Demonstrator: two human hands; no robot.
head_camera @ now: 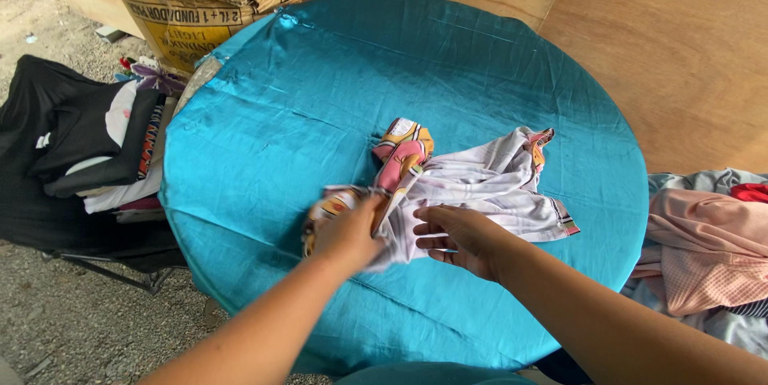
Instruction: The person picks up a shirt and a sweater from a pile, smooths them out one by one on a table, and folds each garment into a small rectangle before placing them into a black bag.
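A crumpled white garment (488, 181) with pink, orange and yellow printed patches lies on a round table covered by a teal cloth (320, 89). My left hand (348, 235) is closed on the garment's near left edge, next to a printed patch. My right hand (456, 237) rests flat on the garment's near edge just to the right, fingers stretched toward the left hand. The part of the garment under both hands is hidden.
A black chair (48, 153) stacked with folded dark and white clothes stands to the left. Cardboard boxes (200, 1) sit behind the table by a plywood wall (680, 41). A pile of pink and grey clothes (704, 249) lies at the right. The ground is gravel.
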